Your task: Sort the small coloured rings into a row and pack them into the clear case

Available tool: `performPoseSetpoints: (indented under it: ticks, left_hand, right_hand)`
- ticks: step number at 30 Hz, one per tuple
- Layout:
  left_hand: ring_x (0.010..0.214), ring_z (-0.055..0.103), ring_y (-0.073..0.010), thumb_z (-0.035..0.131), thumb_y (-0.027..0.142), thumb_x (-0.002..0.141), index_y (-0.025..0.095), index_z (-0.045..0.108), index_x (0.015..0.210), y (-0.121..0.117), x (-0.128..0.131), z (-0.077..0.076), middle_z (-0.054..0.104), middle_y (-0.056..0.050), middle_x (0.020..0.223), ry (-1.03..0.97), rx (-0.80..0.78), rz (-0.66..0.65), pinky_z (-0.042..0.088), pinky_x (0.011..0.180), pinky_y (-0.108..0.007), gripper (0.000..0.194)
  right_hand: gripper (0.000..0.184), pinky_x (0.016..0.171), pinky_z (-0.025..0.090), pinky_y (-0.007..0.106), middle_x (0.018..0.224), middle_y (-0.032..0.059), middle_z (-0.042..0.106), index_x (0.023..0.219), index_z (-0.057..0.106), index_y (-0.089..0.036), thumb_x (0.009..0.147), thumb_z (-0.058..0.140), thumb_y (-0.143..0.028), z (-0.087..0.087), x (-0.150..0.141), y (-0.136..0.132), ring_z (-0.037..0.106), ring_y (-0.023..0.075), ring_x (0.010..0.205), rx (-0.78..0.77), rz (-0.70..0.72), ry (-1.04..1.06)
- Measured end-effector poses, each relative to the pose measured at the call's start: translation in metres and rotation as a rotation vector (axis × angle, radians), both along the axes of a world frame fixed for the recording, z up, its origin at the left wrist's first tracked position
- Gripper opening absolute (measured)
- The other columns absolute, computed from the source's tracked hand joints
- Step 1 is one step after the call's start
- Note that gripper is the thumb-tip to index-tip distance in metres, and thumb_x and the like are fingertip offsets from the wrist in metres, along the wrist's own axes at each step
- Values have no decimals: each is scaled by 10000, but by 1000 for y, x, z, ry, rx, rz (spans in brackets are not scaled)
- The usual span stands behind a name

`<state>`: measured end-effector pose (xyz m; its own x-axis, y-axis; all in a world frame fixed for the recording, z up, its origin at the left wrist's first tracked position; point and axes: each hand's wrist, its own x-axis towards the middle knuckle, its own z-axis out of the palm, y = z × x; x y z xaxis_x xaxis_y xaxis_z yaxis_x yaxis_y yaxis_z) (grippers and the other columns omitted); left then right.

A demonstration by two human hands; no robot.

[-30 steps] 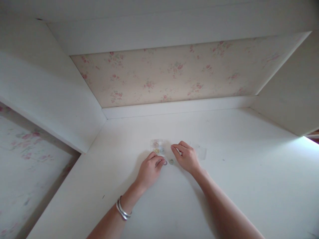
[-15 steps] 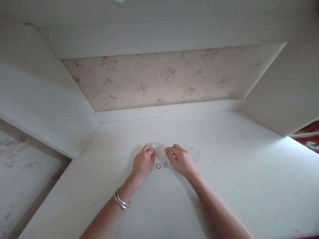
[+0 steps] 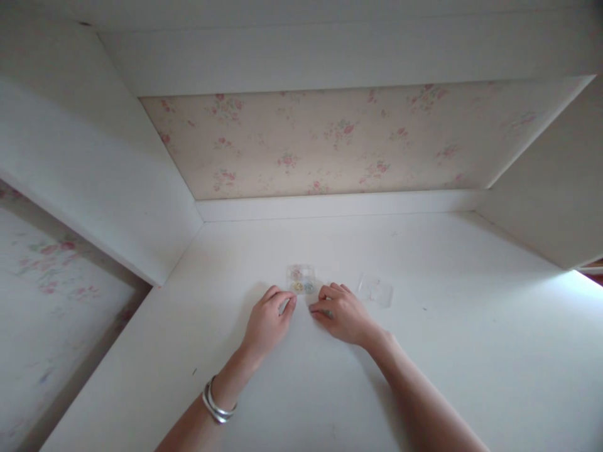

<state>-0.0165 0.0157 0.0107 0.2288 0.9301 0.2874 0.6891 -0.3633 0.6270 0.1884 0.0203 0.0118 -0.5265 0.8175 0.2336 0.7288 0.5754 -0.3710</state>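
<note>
A small clear plastic box (image 3: 301, 266) with compartments lies on the white tabletop in front of my hands. Inside it are a reddish ring (image 3: 296, 274), a yellow ring (image 3: 298, 286) and a blue ring (image 3: 308, 287). My left hand (image 3: 269, 319) is closed, thumb and forefinger tips together at the box's near left corner; whether anything is between them is hidden. Just right of the box, my right hand (image 3: 343, 315) rests low over the table with fingers pinched. A hint of green shows under those fingers, too small to make out.
A clear plastic lid-like piece (image 3: 384, 294) lies right of my right hand. Small dark marks or specks dot the white tabletop (image 3: 292, 389). White panels (image 3: 113, 163) stand at both sides, and floral wallpaper (image 3: 325, 144) covers the back.
My left hand has drawn back from over the box, uncovering its rings. The reddish ring on the table is gone from its spot. My right hand has lowered over the green ring's place.
</note>
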Motion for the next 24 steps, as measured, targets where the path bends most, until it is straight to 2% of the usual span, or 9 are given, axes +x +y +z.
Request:
performPoseSetpoints:
  ticks: [6, 12, 16, 21, 24]
  left_hand:
    - [789, 592, -133, 438, 278, 914, 219, 646, 926, -4, 4, 2, 605, -28, 868, 35, -10, -32, 468, 736, -231, 216]
    - [774, 605, -126, 436, 268, 913, 250, 641, 919, -8, 5, 3, 602, -15, 877, 131, -15, -27, 469, 760, -225, 206]
    - [748, 606, -129, 416, 272, 921, 257, 645, 913, -12, 10, 2, 598, -14, 872, 204, -42, -67, 468, 698, -222, 230]
    - [831, 618, -157, 421, 266, 914, 300, 589, 1100, -18, 21, -3, 597, -11, 968, 280, -50, -144, 485, 695, -251, 253]
    - [833, 620, -169, 412, 279, 916, 289, 583, 1125, -19, 25, -5, 598, -29, 972, 336, -61, -154, 489, 678, -260, 270]
  right_hand:
    - [182, 753, 346, 294, 830, 21, 598, 862, 697, -260, 848, 540, -169, -3, -1, 2, 498, 161, 827, 11, 20, 2]
    - [165, 745, 380, 293, 831, 31, 598, 848, 688, -246, 874, 527, -219, -5, -1, 3, 513, 165, 817, 13, 3, 108]
    - [167, 747, 399, 298, 841, 33, 586, 861, 675, -235, 891, 511, -232, -9, -1, 7, 512, 168, 810, 33, -68, 187]
    - [185, 739, 424, 305, 837, 48, 563, 894, 672, -217, 903, 493, -262, -15, -5, 14, 520, 173, 807, 113, -196, 334]
    - [205, 734, 433, 307, 838, 52, 560, 916, 676, -216, 909, 483, -286, -17, -10, 19, 525, 172, 799, 147, -246, 376]
